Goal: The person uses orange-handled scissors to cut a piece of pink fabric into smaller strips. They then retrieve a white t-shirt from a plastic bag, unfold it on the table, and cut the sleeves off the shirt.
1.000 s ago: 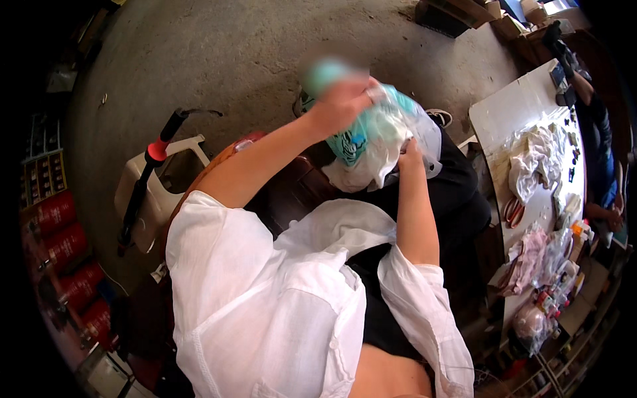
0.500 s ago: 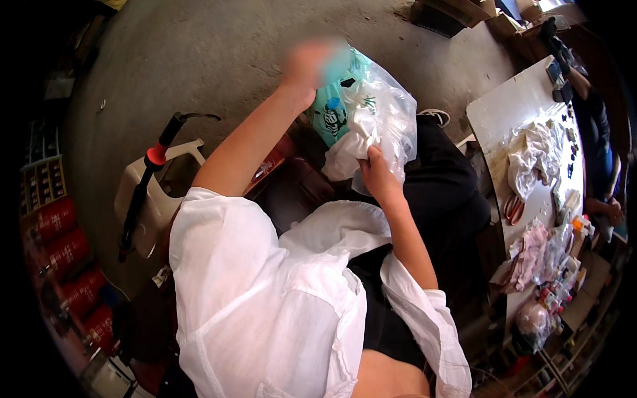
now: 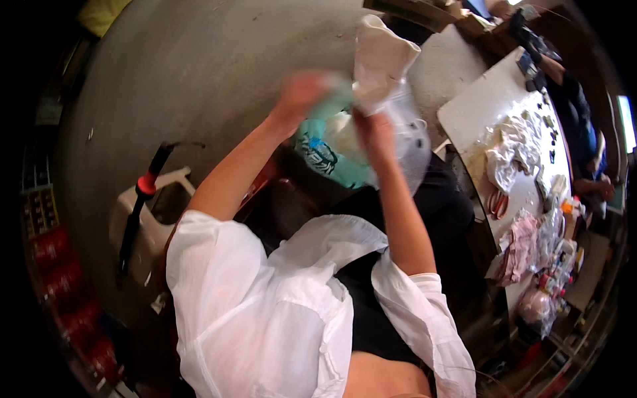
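My left hand (image 3: 300,99), blurred by motion, is closed on the top of a teal plastic bag (image 3: 325,159) with dark printing and pale contents. My right hand (image 3: 375,132), also blurred, grips a cream cloth piece (image 3: 381,56) that rises upright above it. A translucent white plastic bag (image 3: 410,166) hangs around and beside the right hand, against the teal bag, over my dark-trousered legs.
At right stands a white table (image 3: 468,113) with crumpled white cloth, scissors (image 3: 497,204), pink cloth and bottles; another person (image 3: 584,119) is beyond it. At left are a pale plastic stool (image 3: 136,232), a black tool with red collar (image 3: 144,186) and several red containers (image 3: 56,278).
My right hand has moved upward, and the cream cloth piece now stands up above the bags. My left hand has shifted slightly downward. The view has turned a little.
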`<state>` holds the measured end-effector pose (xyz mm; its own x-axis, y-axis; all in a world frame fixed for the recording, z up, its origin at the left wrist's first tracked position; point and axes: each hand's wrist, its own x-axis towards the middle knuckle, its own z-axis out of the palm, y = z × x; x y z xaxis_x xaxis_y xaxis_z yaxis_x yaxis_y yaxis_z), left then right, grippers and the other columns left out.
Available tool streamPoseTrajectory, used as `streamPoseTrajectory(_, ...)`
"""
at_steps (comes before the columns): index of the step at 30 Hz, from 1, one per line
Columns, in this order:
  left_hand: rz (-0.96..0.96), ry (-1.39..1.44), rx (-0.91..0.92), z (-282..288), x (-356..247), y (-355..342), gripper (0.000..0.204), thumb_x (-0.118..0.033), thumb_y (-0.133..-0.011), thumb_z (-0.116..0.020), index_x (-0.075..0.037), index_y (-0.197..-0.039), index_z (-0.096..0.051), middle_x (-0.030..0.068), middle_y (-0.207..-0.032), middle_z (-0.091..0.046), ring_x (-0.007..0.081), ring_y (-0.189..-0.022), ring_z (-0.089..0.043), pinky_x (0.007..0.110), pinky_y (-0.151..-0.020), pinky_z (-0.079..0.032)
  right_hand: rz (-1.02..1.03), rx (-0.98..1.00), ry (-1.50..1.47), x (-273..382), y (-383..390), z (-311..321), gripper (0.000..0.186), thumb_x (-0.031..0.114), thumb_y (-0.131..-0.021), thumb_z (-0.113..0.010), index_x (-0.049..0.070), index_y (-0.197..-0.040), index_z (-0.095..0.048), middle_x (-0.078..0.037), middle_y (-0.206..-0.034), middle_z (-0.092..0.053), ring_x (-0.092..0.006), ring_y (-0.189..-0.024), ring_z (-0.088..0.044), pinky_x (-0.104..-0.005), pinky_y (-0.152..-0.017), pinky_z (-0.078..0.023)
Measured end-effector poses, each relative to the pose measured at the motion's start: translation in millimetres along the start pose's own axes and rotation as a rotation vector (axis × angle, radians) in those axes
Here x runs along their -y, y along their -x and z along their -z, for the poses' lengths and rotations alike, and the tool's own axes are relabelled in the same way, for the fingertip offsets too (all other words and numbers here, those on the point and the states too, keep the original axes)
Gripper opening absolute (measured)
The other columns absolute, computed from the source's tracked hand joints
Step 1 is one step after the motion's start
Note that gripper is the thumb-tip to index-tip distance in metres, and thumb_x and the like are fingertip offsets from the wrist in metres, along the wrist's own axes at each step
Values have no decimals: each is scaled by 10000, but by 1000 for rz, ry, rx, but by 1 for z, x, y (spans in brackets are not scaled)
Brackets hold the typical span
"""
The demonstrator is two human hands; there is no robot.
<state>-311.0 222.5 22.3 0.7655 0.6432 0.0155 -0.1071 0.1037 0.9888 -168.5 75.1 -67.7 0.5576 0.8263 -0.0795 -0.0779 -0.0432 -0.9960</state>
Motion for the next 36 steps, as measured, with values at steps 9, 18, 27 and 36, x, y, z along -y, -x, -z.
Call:
streamPoseTrajectory(9, 189, -8, -156, -8, -3, -1, 223, -167, -940, -519, -5, -1042, -633, -18, -823, -613, 57, -686, -536, 207, -567, -411, -280, 327, 865, -66, 53, -19, 322, 186, -895, -506, 23, -1169, -548, -183, -1159, -553, -285, -1044, -567, -394, -900, -447)
streamPoseTrajectory(18, 205, 16, -265, 33, 25, -10, 236, -173, -955, -498, -41, -1127, -592, 42, -966, -651, 134, -821, -638, 257, -662, -522, -53, -24, 794, 77, 95, 43, 403, 142, -825, -611, 32, -1202, -521, -156, -1136, -547, -296, -1052, -552, -370, -917, -439)
streamPoseTrajectory(27, 139, 54, -276, 29, 18, -21, 262, -105, -907, -513, 25, -1129, -561, 95, -1069, -623, 181, -957, -609, 310, -849, -486, -267, -190, 1050, 36, 60, 77, 213, 237, -774, -594, 48, -716, -673, -171, -810, -668, -353, -809, -655, -442, -702, -530)
streamPoseTrajectory(36, -234, -586, -340, 17, -59, -114, 240, -209, -866, -552, -8, -907, -675, 79, -752, -659, 162, -720, -593, 339, -679, -473, 39, -47, -88, 159, 104, 21, 329, 282, -981, -487, 79, -748, -598, 58, -616, -456, -14, -561, -402, -217, -496, -292)
